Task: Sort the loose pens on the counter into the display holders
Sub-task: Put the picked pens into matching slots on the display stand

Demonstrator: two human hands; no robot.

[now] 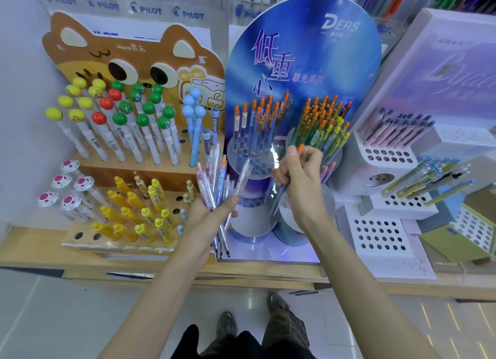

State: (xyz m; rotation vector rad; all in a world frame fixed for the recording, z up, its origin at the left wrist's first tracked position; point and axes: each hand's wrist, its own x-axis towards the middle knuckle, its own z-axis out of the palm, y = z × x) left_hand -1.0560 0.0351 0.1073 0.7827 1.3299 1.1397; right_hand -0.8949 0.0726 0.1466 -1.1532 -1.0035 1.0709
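Note:
My left hand [212, 216] grips a fanned bunch of loose pens [218, 176], pink, blue and clear, held upright in front of the blue round display. My right hand [300, 181] holds one blue pen with an orange top [284, 189], tilted, just in front of the blue display's two round holders. The left round holder [249, 157] has several orange-topped pens and open holes. The right round holder [322, 133] is crowded with green and yellow pens.
A brown cat-faced stand [128, 63] at the left carries ball-topped and yellow pens. White perforated holders [381, 237] and pastel pens [400, 130] stand at the right. A wooden counter edge [241, 275] runs below; my shoes [279, 307] are on the tiled floor.

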